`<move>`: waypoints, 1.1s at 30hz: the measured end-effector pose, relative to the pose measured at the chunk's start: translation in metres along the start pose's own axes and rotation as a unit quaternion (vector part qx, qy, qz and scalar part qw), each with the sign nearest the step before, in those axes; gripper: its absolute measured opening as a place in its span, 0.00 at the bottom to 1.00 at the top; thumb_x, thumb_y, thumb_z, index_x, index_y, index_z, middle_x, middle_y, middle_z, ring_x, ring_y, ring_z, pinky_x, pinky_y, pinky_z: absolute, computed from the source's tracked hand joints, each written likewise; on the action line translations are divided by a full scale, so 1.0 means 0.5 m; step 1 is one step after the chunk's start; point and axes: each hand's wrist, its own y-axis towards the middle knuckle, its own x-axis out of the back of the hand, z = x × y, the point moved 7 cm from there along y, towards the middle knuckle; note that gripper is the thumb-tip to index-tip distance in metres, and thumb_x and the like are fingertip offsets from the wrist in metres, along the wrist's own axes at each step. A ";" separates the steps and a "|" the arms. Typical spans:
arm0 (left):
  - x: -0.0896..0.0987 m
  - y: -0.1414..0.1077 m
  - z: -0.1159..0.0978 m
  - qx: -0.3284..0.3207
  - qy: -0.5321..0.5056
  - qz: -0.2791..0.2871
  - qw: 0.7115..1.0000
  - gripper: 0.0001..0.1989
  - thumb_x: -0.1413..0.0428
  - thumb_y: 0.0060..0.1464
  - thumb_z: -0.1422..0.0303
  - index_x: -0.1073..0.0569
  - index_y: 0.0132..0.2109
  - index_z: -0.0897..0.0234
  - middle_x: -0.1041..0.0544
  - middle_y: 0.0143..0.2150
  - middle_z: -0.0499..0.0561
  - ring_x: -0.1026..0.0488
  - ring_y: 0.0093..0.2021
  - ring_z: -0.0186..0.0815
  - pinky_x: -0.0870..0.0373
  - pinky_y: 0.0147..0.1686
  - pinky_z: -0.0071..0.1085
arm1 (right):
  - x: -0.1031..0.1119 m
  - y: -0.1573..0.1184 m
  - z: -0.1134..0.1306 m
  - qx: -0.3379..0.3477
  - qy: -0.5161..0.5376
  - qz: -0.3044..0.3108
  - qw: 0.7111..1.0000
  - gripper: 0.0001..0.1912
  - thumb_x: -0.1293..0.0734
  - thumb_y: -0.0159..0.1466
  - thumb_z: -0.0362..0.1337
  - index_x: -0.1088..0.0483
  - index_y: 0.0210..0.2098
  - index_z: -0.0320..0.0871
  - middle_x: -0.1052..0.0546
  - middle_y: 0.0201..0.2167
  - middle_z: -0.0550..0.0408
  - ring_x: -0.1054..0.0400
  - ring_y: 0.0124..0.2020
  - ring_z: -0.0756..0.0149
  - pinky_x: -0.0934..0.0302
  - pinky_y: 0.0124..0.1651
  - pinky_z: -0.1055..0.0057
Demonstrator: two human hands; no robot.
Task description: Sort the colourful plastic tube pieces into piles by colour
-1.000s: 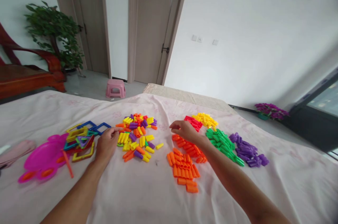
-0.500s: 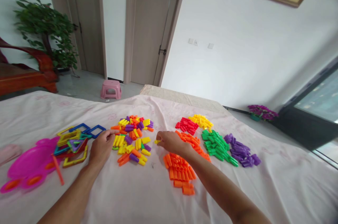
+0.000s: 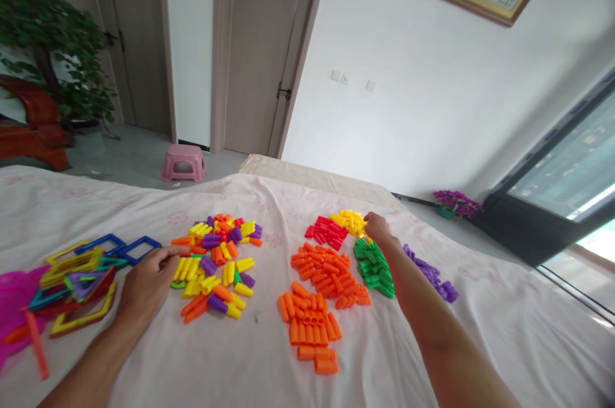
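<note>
My left hand point(image 3: 148, 277) rests at the left edge of a mixed pile of plastic tubes point(image 3: 209, 283) in yellow, orange, purple, red and green. Its index finger reaches toward the pile and it grips nothing I can see. Stretched out to the far right, my right hand point(image 3: 378, 227) has its fingers curled at the edge of the yellow tubes point(image 3: 350, 222); whatever lies between its fingertips is hidden. Under my right forearm are green tubes point(image 3: 372, 266) and purple tubes point(image 3: 430, 272). Red tubes point(image 3: 327, 230) and orange tubes point(image 3: 323, 267) lie left of it.
Colored square and triangle frames point(image 3: 81, 270) overlap a magenta tray point(image 3: 14, 296) at left, near an orange stick point(image 3: 37, 344). Everything lies on a pale, wrinkled cloth point(image 3: 230, 357). Beyond are a pink stool point(image 3: 184, 161), a potted plant point(image 3: 52, 43) and a door point(image 3: 262, 56).
My right hand has moved from beside the mixed pile, where it held a yellow tube, right and away to the yellow tubes. My left hand stays by the mixed pile. The view has turned slightly right.
</note>
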 end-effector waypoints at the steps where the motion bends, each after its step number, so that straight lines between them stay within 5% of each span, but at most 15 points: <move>1: 0.000 0.000 0.000 0.000 0.001 0.001 1.000 0.17 0.49 0.55 0.59 0.18 0.43 0.56 0.16 0.45 0.49 0.21 0.43 0.43 0.28 0.42 0.34 | -0.004 0.009 -0.009 -0.006 -0.003 0.007 1.000 0.22 0.33 0.57 0.25 0.21 0.49 0.41 0.19 0.48 0.43 0.24 0.50 0.56 0.33 0.48 0.69; 7: 0.003 -0.002 -0.004 0.002 -0.005 0.005 1.000 0.17 0.49 0.54 0.58 0.18 0.42 0.56 0.16 0.44 0.49 0.21 0.41 0.42 0.27 0.41 0.34 | -0.028 0.042 -0.029 -0.027 -0.008 0.027 0.999 0.17 0.29 0.54 0.26 0.19 0.43 0.41 0.18 0.41 0.42 0.23 0.46 0.53 0.31 0.45 0.67; 13: 0.003 -0.001 -0.004 0.003 -0.001 0.003 1.000 0.17 0.49 0.54 0.59 0.18 0.42 0.56 0.16 0.46 0.49 0.21 0.42 0.43 0.27 0.43 0.35 | -0.010 0.033 -0.049 -0.033 0.015 -0.018 0.999 0.25 0.36 0.60 0.24 0.23 0.55 0.40 0.20 0.51 0.40 0.24 0.53 0.54 0.33 0.50 0.68; 16: 0.001 -0.001 -0.003 0.000 -0.011 0.002 1.000 0.17 0.49 0.55 0.59 0.18 0.43 0.57 0.16 0.46 0.49 0.21 0.45 0.43 0.28 0.43 0.33 | 0.006 0.021 -0.017 -0.013 0.034 -0.036 0.999 0.25 0.38 0.63 0.25 0.25 0.58 0.41 0.19 0.52 0.44 0.25 0.53 0.57 0.34 0.52 0.68; 20: -0.004 -0.001 -0.006 -0.006 -0.027 0.011 1.000 0.17 0.49 0.56 0.61 0.18 0.45 0.58 0.17 0.48 0.50 0.21 0.47 0.42 0.28 0.46 0.33 | 0.010 -0.043 0.126 0.111 0.128 -0.012 0.985 0.18 0.35 0.64 0.30 0.21 0.51 0.42 0.17 0.45 0.50 0.23 0.46 0.61 0.34 0.48 0.71; 27: -0.004 -0.003 -0.008 0.000 -0.044 0.014 0.999 0.19 0.50 0.58 0.62 0.18 0.48 0.60 0.17 0.47 0.52 0.21 0.46 0.42 0.28 0.47 0.34 | -0.015 -0.340 0.463 0.411 0.199 0.144 0.878 0.13 0.32 0.64 0.30 0.20 0.46 0.44 0.17 0.43 0.52 0.23 0.42 0.64 0.33 0.46 0.71; 33: 0.001 -0.005 -0.018 -0.011 -0.055 0.010 0.998 0.18 0.49 0.58 0.63 0.18 0.47 0.60 0.17 0.49 0.53 0.21 0.47 0.42 0.28 0.47 0.34 | -0.075 -0.425 0.597 0.483 0.109 0.145 0.856 0.20 0.29 0.64 0.32 0.24 0.56 0.45 0.22 0.56 0.47 0.27 0.55 0.56 0.34 0.55 0.64</move>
